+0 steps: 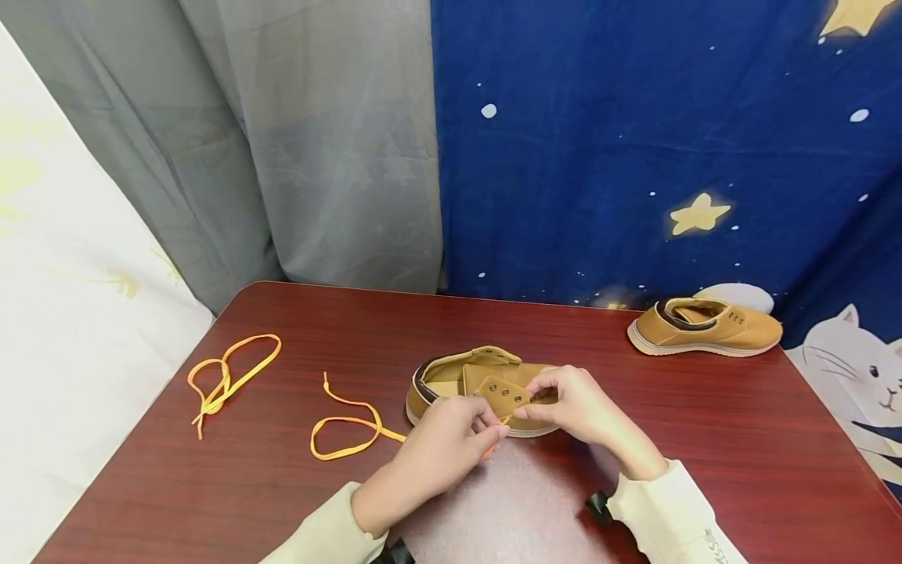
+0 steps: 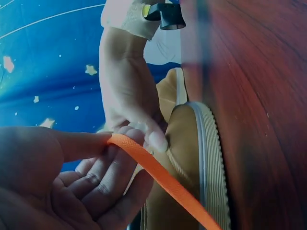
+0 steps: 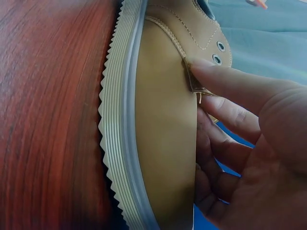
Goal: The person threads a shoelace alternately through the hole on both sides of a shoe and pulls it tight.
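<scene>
Red wooden table (image 1: 705, 439): our left hand (image 1: 437, 446) pinches the orange lace (image 1: 348, 423) beside the tan shoe (image 1: 451, 384); our right hand (image 1: 574, 403) pinches its eyelet flap (image 1: 502, 392).

red table (image 1: 705, 439), two shoes (image 1: 465, 388), orange laces (image 1: 229, 380)

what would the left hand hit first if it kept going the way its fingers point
Most likely the eyelet flap of the near shoe: the left hand, pinching the orange lace, points right at it, almost touching. Depth is hard to judge.
</scene>
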`<state>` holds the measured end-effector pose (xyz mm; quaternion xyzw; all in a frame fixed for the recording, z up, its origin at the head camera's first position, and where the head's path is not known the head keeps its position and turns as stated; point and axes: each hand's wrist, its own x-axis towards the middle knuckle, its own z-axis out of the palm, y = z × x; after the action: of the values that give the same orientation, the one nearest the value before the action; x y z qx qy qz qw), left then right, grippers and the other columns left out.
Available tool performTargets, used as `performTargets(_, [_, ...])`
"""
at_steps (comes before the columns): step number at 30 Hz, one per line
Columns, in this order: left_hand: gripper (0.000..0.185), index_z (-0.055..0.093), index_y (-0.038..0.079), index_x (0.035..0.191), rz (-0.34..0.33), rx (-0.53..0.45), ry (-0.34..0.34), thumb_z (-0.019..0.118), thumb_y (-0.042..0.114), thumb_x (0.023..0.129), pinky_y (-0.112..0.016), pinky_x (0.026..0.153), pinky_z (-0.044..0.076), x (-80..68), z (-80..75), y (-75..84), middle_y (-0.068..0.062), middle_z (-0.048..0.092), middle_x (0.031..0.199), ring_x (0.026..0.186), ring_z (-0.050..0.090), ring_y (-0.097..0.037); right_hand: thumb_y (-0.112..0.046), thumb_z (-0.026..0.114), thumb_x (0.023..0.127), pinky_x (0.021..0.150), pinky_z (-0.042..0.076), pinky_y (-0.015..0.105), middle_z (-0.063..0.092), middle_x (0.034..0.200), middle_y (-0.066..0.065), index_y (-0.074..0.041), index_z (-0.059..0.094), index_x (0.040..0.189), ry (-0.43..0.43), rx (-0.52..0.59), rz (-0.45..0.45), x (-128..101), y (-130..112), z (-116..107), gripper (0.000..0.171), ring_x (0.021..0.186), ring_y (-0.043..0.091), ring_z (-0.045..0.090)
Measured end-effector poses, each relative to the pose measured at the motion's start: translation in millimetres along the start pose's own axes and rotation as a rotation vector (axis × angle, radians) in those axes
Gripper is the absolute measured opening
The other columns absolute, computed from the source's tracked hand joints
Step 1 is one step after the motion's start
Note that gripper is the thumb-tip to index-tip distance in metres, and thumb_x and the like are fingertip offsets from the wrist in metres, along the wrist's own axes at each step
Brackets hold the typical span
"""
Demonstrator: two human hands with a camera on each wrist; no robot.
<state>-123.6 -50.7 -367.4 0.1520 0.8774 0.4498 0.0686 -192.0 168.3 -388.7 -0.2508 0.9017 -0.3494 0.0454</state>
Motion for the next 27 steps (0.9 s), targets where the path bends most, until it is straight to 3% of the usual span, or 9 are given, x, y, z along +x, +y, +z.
performTargets(5, [0.017, 0.067, 0.015, 0.077, -0.024, 0.073, 0.041, 0.069, 0.016, 0.093, -0.019, 0.051, 0.042, 6.0, 12.0, 2.0, 0.012, 0.06, 0.058, 0.05, 0.054, 0.001, -0.025, 0.086, 0.08, 0.066, 0.045, 0.02, 0.066, 0.077, -0.009, -0.018, 0.074, 0.077, 0.011, 0.013, 0.007, 1.3, 0.0, 0.1, 0.014, 0.075, 0.007, 0.054])
performTargets(10, [0.021, 0.067, 0.017, 0.073, 0.003, 0.198, 0.116, 0.069, 0.017, 0.094, -0.02, 0.051, 0.039, 13.6, 22.3, 4.2, 0.014, 0.06, 0.056, 0.051, 0.048, 0.001, -0.023, 0.086, 0.08, 0.066, 0.044, 0.021, 0.067, 0.075, -0.01, -0.019, 0.074, 0.076, 0.02, 0.014, -0.012, 1.1, 0.9, 0.5, 0.013, 0.075, 0.007, 0.055])
performTargets(18, [0.022, 0.067, 0.016, 0.071, 0.061, 0.359, 0.191, 0.069, 0.016, 0.092, -0.025, 0.054, 0.045, 21.0, 33.3, 5.2, 0.006, 0.065, 0.064, 0.059, 0.059, -0.007, -0.017, 0.087, 0.077, 0.069, 0.049, 0.025, 0.071, 0.078, -0.011, -0.022, 0.076, 0.074, 0.049, 0.027, -0.071, 1.1, 4.9, 5.1, 0.013, 0.077, 0.005, 0.06])
performTargets(27, [0.022, 0.067, 0.015, 0.068, 0.042, 0.358, 0.205, 0.072, 0.016, 0.09, -0.025, 0.052, 0.043, 25.5, 34.8, 3.2, 0.005, 0.063, 0.062, 0.057, 0.057, -0.008, -0.013, 0.088, 0.074, 0.066, 0.052, 0.026, 0.069, 0.076, -0.014, -0.025, 0.076, 0.072, 0.074, -0.008, -0.239, 2.2, 9.0, 4.1, 0.017, 0.075, 0.009, 0.063])
